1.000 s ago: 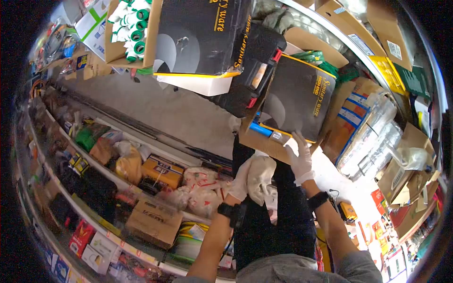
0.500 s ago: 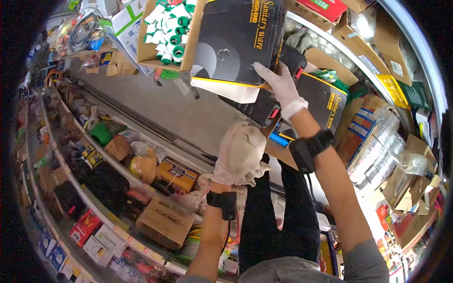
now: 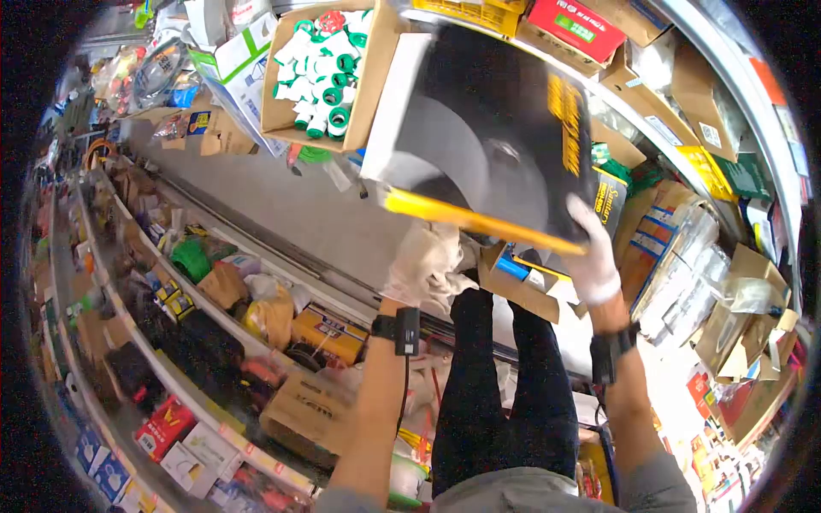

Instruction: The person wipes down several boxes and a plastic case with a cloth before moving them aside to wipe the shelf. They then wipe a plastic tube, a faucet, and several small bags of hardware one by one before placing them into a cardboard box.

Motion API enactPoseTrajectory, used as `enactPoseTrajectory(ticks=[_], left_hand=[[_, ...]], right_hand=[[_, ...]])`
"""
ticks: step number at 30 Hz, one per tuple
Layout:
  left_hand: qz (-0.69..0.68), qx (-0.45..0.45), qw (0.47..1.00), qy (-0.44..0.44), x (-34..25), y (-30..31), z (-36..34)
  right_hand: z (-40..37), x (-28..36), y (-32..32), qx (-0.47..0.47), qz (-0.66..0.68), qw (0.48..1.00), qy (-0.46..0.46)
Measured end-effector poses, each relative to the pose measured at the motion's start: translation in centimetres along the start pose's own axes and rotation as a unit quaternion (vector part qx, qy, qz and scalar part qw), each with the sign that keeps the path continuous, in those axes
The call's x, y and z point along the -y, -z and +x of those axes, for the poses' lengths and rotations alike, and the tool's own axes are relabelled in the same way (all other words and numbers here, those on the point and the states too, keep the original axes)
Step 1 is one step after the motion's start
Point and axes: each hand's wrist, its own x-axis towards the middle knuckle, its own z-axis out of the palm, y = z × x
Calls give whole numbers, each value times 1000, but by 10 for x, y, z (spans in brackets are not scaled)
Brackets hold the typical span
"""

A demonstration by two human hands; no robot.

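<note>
A large black box (image 3: 513, 128) with yellow lettering and a yellow edge is tilted and blurred in the middle. My right hand (image 3: 592, 256), in a white glove, grips its lower right corner. My left hand (image 3: 425, 265), also gloved, is wrapped in a crumpled beige cloth (image 3: 440, 269) just under the box's lower edge; its fingers are hidden. Left of the box stands an open carton (image 3: 376, 94) of white and green fittings. Below the box is an open cardboard box (image 3: 522, 286) with a blue item inside.
Shelves of packed goods (image 3: 205, 359) curve along the left. Cartons and a red box (image 3: 573, 30) line the upper right. Plastic-wrapped packages (image 3: 684, 274) lie at the right. Grey floor (image 3: 256, 188) shows at the left centre.
My right hand has moved right and down, and the black box has shifted right and tilted up with it. The cloth in my left hand has changed shape.
</note>
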Motion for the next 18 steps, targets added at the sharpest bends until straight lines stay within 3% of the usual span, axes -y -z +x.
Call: enactPoseTrajectory(ticks=[1,2,3,4,5,6,7,8,9,10,12,13,14,15,17,18], left_hand=[[-200,66,974,85,32,-33,-14],[-440,85,871,202,64,-65,-28],[-580,65,748,316,95,-97,-42],[-608,-26,733,305,103,-114,-60],[-620,-71,722,298,111,-120,-62],[-631,-114,711,288,118,-127,-64],[-532,-73,808,243,132,-128,-54],[-421,-29,886,194,145,-129,-43],[-300,16,943,141,157,-129,-31],[-172,60,980,82,167,-128,-19],[-39,102,994,19,159,-114,2],[63,86,994,38,132,-88,20],[114,79,989,46,119,-73,28],[165,73,982,55,106,-57,35],[177,145,970,81,96,-46,40],[177,147,970,78,90,-42,44]], right_hand=[[-25,-1,12,-29,-11,1000,1],[-48,-3,26,-60,-22,998,4],[-72,-4,40,-92,-45,995,12],[-95,-7,55,-117,-138,982,44],[-119,-10,71,-135,-339,925,104],[-137,-11,81,-161,-440,874,133],[-150,-9,85,-189,-414,883,113],[-157,-7,90,-220,-278,933,70],[-157,0,81,-231,-6,973,12],[-157,-3,91,-262,21,965,-3],[-154,-14,132,-245,-50,968,25],[-151,-28,159,-200,-278,936,87],[-148,-42,186,-189,-484,839,163],[-140,-47,199,-148,-595,762,209],[-110,-43,185,-158,-329,925,110],[-99,-51,200,-103,-512,838,157]])
